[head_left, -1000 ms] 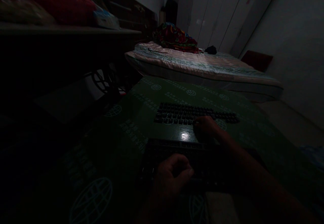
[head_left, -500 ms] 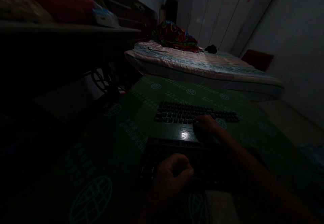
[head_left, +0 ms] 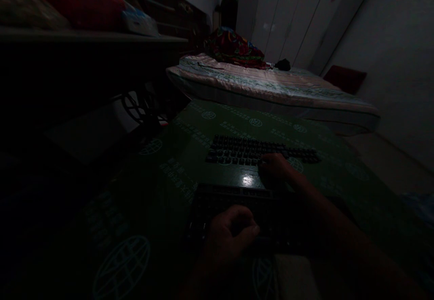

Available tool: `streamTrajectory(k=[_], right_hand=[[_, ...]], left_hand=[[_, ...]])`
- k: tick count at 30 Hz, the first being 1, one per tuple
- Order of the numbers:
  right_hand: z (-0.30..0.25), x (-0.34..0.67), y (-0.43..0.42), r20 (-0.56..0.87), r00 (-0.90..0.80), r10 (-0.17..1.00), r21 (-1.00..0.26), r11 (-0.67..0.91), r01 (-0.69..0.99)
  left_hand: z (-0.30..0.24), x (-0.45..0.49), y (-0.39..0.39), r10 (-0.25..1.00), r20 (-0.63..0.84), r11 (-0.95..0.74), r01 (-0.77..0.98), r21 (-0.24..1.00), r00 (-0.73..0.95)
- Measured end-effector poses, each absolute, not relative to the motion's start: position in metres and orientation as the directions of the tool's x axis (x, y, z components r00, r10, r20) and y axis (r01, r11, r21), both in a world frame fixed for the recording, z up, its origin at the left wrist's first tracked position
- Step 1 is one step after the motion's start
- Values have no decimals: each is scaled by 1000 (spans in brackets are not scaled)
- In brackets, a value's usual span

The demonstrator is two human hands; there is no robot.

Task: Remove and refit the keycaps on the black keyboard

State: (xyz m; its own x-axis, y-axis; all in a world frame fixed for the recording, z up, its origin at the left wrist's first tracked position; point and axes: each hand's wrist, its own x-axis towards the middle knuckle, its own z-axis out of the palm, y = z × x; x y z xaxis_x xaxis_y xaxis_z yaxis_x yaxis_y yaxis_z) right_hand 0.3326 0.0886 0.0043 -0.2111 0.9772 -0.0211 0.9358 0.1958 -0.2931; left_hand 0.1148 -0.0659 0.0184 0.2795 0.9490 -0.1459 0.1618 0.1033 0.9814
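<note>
The light is very dim. A dark keyboard lies on the green table, partly covered by my hands and right forearm. Beyond it, loose black keycaps stand in rows laid out like a keyboard. My right hand reaches over to the nearest row, its fingers pinched on a keycap at the row's end. Above the keyboard, my left hand is curled with thumb and index finger brought together; whatever sits between those tips, if anything, is too dark to see.
Printed globes and lettering mark the green table. A pale block-like object rests at the near edge. Behind the table is a bed with a red patterned blanket. A dark shelf with bags stands at left.
</note>
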Motion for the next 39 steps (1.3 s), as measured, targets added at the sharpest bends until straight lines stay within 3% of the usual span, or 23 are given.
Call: streamTrajectory(k=[18, 23, 28, 30, 32, 34, 37, 39], right_hand=[[2, 335, 89, 41, -172, 984, -340, 176, 924], [21, 342, 67, 136, -77, 988, -398, 125, 909], [42, 361, 24, 394, 110, 912, -513, 119, 850], [49, 368, 3, 435, 188, 880, -545, 92, 833], [55, 371, -18, 399, 245, 884, -614, 59, 787], [61, 370, -38, 264, 263, 928, -727, 12, 687], [67, 363, -63, -25, 152, 988, -884, -93, 459], [69, 357, -75, -130, 40, 991, -928, -135, 347]], left_hand=[[15, 115, -64, 950, -122, 78, 163, 984, 286], [14, 115, -65, 955, -108, 60, 177, 982, 275], [14, 116, -62, 959, -63, 11, 189, 982, 275], [15, 117, -61, 962, -44, -7, 186, 982, 269], [17, 118, -61, 966, -26, -24, 188, 982, 259], [18, 119, -61, 967, -12, -38, 191, 981, 253], [19, 120, -62, 968, 19, -73, 208, 975, 252], [19, 121, -62, 965, 37, -101, 240, 965, 261]])
